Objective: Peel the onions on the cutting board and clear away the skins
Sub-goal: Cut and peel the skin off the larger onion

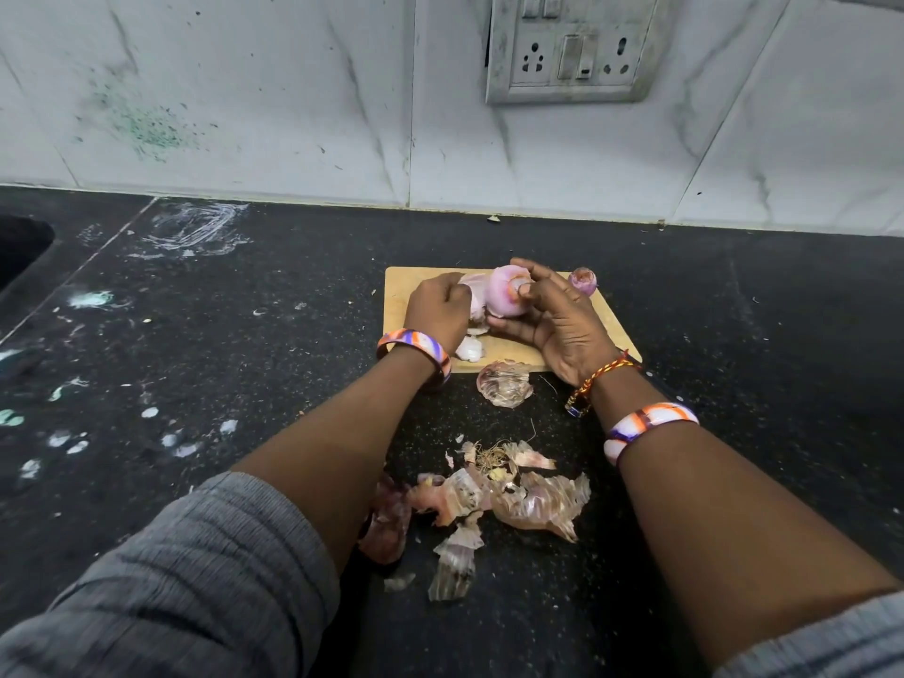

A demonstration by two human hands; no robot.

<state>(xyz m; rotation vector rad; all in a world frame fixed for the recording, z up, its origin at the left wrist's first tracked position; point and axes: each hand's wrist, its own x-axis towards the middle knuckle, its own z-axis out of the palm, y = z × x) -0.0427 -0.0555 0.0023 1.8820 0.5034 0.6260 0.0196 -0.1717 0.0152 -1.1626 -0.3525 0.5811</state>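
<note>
A pale pink onion (504, 296) is held just above the wooden cutting board (401, 296). My right hand (553, 320) cradles it from below and the right, thumb on its top. My left hand (438, 310) grips a loose flap of onion skin (472, 291) on its left side. A second, smaller purple onion (583, 280) rests at the board's far right corner. A white peeled piece (470, 348) lies on the board by my left wrist. One curled skin (505, 384) sits at the board's near edge. A pile of dry skins (494, 501) lies on the counter between my forearms.
The black speckled counter (220, 359) has white and green smears on its left side. A sink edge (19, 252) shows at far left. A marble-tiled wall (293, 115) with a switch and socket plate (572, 46) stands behind the board.
</note>
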